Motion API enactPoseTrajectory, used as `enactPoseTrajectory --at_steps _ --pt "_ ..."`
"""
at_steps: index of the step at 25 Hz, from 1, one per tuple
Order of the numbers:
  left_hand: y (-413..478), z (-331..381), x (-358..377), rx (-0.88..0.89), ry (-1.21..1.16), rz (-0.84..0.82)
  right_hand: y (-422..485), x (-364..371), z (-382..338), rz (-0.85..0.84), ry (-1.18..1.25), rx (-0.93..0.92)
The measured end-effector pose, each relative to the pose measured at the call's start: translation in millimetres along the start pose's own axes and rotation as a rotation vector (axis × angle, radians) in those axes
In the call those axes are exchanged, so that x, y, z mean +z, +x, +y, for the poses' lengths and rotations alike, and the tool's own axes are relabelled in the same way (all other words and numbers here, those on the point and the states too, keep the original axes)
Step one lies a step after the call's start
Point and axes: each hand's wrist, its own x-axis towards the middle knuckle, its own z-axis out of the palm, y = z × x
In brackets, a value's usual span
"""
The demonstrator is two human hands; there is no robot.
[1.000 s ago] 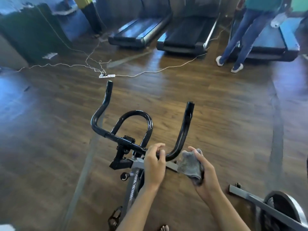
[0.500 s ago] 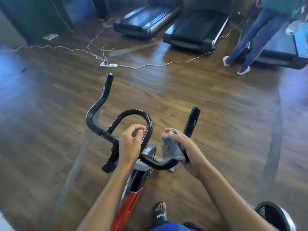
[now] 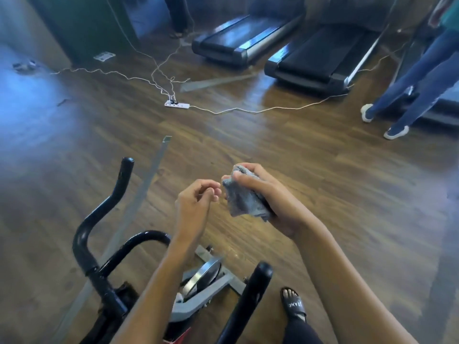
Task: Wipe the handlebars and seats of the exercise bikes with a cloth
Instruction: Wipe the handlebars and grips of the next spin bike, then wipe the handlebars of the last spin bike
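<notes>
Much seemingly left to wipe: grey cloth point(image 3: 244, 202) bunched in the gripping right hand point(image 3: 275, 202), held above the handlebars point(image 3: 81, 245), left hand point(image 3: 196, 207) loosely curled and empty beside it, seat out of view.

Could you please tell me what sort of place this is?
Most likely a gym: an exercise bike with black handlebars stands right in front, and a treadmill and a second one lie side by side across the wood-look floor.

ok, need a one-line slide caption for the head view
Right hand grips a grey cloth clear of the bike handlebars; left hand loosely curled beside it, holding nothing.
</notes>
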Motion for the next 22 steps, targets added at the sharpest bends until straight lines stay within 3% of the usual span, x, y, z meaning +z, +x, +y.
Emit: enactPoseTrajectory --at_steps 2,5,10,13,15,17,19,22 --pt "24.2 10.9 36.3 -0.022 -0.013 0.033 32.2 -39.7 -4.0 -0.046 0.189 0.085" --pt "61.8 21.3 89.0 -0.095 -0.029 0.079 66.0 -101.7 -11.6 0.027 0.447 0.27" --pt "112.4 26.9 129.3 -0.172 -0.043 0.198 128.6 -158.8 -23.2 0.087 0.61 0.365" --pt "132.7 26.5 126.6 -0.177 0.003 0.301 174.2 -154.6 -23.2 -0.007 0.568 0.436" --pt "145.6 25.4 118.9 -0.067 0.179 0.37 204.6 -138.6 -21.4 -0.084 0.523 0.487" --pt "157.6 23.5 114.5 0.033 0.346 0.335 233.6 -120.5 -21.5 -0.157 0.557 0.542" --pt "172.4 16.9 109.0 -0.002 0.36 0.302 263.4 -101.3 -22.9 -0.238 0.589 0.616" --pt "194.9 4.8 81.5 -0.154 0.233 0.454 295.7 -63.6 -26.9 -0.363 0.461 0.659"
